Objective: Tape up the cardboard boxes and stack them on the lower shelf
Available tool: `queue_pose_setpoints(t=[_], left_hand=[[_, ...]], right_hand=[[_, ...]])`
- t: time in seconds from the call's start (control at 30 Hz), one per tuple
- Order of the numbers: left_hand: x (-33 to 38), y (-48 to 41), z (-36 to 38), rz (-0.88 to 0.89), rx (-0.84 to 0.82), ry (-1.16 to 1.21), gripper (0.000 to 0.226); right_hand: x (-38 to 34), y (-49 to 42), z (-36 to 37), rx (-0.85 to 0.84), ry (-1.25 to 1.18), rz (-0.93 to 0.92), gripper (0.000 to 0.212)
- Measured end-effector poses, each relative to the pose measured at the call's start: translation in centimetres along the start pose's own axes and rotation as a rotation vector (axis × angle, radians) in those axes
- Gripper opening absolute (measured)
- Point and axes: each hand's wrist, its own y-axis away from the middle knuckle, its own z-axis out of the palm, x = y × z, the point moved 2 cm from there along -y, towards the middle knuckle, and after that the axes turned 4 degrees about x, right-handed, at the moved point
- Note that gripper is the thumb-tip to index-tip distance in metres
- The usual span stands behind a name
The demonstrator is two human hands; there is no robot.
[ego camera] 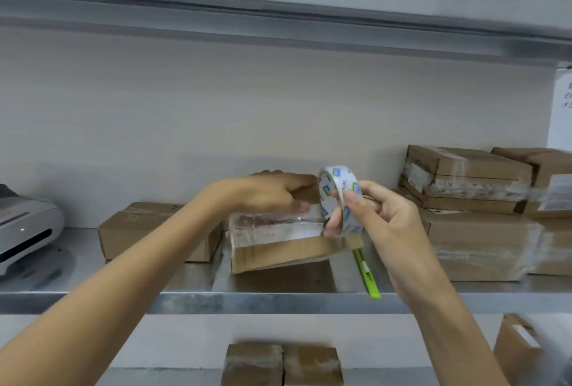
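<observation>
The left hand (266, 197) curls its fingers over the tilted cardboard box (278, 254) on the metal shelf (247, 302). At the box's right end, the right hand (380, 221) pinches a tape roll (340, 197); the print on its blue-and-yellow label is unreadable. A green cutter (366, 274) lies just right of the box.

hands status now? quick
Left hand: grips the box, which is tilted.
Right hand: holds the tape roll.
</observation>
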Motion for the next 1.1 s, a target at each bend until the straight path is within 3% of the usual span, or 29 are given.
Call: queue_pose_setpoints(t=[0.27, 0.47, 1.1], left_hand=[[-1.4, -1.9, -0.7, -0.079, -0.112, 0.109, 0.055], [-1.5, -2.1, -0.5, -0.021, -0.152, 0.166, 0.064], [-2.3, -2.4, -0.5, 0.042, -0.101, 0.217, 0.055]], right_hand=[[0.7, 1.9, -0.8, 0.135, 0.053, 0.199, 0.037], [1.0, 2.9, -0.3, 0.094, 0.102, 0.261, 0.035], [3.6, 3.0, 0.1, 0.067, 0.066, 0.491, 0.025]])
